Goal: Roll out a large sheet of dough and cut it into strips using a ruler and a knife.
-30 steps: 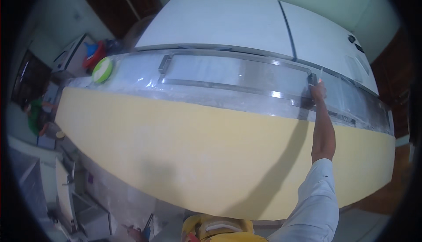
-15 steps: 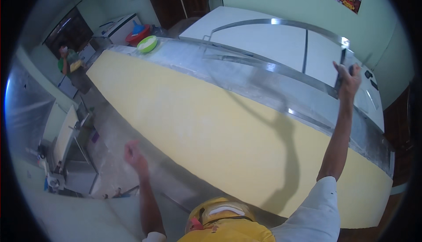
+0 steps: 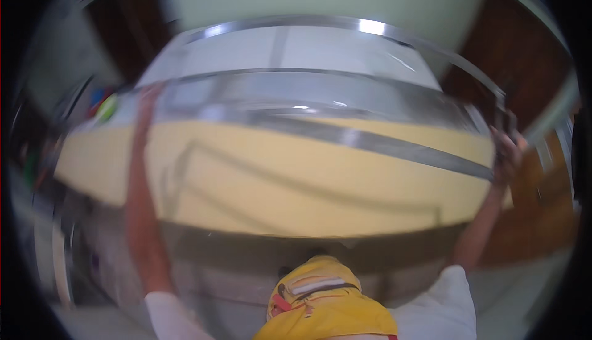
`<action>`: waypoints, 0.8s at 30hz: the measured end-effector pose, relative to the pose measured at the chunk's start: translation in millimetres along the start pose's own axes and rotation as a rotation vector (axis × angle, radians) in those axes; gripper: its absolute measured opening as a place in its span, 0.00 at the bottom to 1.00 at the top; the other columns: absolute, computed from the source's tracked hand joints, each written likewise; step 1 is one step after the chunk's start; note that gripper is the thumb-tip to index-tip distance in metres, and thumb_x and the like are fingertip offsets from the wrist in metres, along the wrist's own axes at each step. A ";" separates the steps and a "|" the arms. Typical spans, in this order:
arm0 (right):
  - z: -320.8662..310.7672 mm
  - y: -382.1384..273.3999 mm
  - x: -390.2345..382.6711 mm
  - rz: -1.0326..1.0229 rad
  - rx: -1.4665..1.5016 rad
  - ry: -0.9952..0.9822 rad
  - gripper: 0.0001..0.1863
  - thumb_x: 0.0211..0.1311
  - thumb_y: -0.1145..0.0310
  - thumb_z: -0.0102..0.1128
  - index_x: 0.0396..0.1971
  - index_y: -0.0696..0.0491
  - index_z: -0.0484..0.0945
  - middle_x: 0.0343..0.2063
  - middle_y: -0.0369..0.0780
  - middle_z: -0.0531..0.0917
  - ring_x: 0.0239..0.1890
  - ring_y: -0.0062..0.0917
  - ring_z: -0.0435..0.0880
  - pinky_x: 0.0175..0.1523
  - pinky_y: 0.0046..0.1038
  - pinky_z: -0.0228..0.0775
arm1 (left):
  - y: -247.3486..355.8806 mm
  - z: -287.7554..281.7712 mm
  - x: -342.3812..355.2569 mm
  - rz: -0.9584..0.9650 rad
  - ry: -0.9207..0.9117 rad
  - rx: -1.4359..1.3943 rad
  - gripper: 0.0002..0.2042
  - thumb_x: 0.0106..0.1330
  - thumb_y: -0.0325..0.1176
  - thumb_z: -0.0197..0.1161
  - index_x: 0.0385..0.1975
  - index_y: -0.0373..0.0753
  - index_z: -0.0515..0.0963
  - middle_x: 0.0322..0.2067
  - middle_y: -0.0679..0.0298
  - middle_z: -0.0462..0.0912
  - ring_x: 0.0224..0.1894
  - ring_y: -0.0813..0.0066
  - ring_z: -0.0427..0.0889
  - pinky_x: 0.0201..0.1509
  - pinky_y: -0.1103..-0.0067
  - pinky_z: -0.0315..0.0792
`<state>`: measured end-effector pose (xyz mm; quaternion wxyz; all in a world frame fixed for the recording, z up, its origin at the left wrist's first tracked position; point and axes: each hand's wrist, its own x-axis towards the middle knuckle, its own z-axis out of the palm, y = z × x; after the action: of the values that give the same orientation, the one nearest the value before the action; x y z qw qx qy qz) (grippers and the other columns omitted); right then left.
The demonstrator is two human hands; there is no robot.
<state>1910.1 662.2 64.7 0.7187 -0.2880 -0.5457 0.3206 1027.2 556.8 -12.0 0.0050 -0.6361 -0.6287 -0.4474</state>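
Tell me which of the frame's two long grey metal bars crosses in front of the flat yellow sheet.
The lower bar: it slants across the yellow sheet toward the person's bare right hand. The upper bar arches higher, clear of the sheet.

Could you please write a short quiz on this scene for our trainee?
1. Multiple choice: What does the right hand hold?
A) a green bowl
B) an end of the metal frame
C) nothing

2. Fill in: The broad sheet in front of the person is ___ in colour.

3. True or false: The metal frame lies flat on the sheet.

Key:
1. B
2. yellow
3. False; it is raised above the sheet.
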 end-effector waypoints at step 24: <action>-599.4 221.2 170.1 0.719 -1.531 -0.398 0.32 0.52 0.59 0.73 0.53 0.60 0.72 0.55 0.55 0.76 0.60 0.47 0.74 0.62 0.41 0.66 | 418.2 595.5 -187.2 -0.490 -0.100 -0.054 0.30 0.73 0.40 0.53 0.66 0.22 0.60 0.63 0.39 0.69 0.64 0.53 0.70 0.68 0.67 0.62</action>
<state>2492.3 894.6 -145.2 0.0738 -0.7857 -0.6028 0.1175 1734.5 659.1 -244.3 -0.1517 -0.4860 -0.7514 -0.4197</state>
